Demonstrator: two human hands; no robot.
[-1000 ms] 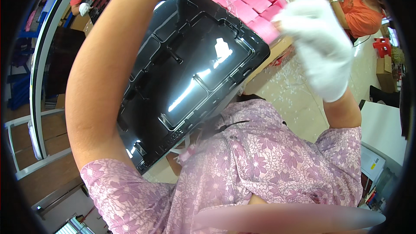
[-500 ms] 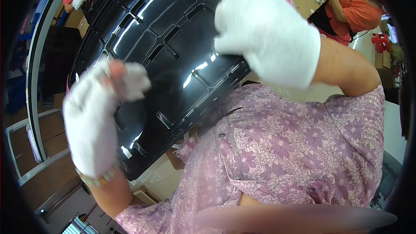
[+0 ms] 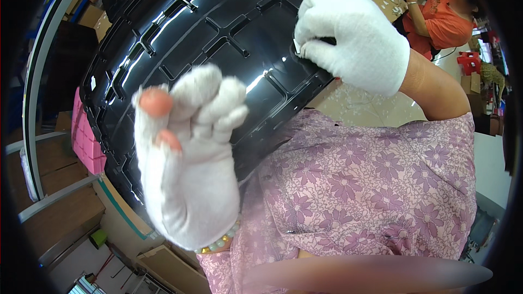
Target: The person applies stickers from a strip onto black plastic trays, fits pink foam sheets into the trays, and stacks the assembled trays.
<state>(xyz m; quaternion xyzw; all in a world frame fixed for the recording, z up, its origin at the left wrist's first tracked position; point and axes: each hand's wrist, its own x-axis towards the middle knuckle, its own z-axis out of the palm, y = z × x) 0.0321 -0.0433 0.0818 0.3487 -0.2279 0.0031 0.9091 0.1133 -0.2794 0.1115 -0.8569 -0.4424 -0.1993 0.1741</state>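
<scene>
Black moulded plastic tray lies beyond your left hand and to the left of your right hand, with its near edge close to your body. Your right hand is at the right edge of it, fingers bent and thumb brought near to them, perhaps to steady this side; a small white piece shows at the fingertips, but I cannot tell whether you pinch it or it sits on the plastic. Your left hand is half open above the tray, palm up and fingers loosely curled, with nothing seen in it. The bare tips of thumb and forefinger come out of the white glove, maybe because bare skin feels small things better. Pink block-patterned material shows past the tray edge, to the left of your left hand; it possibly lies underneath, as a support. The tray is very glossy, with long white light streaks, grid-like ribs and a stepped rim, and one white patch, seemingly a sticker, is near its far left edge.
</scene>
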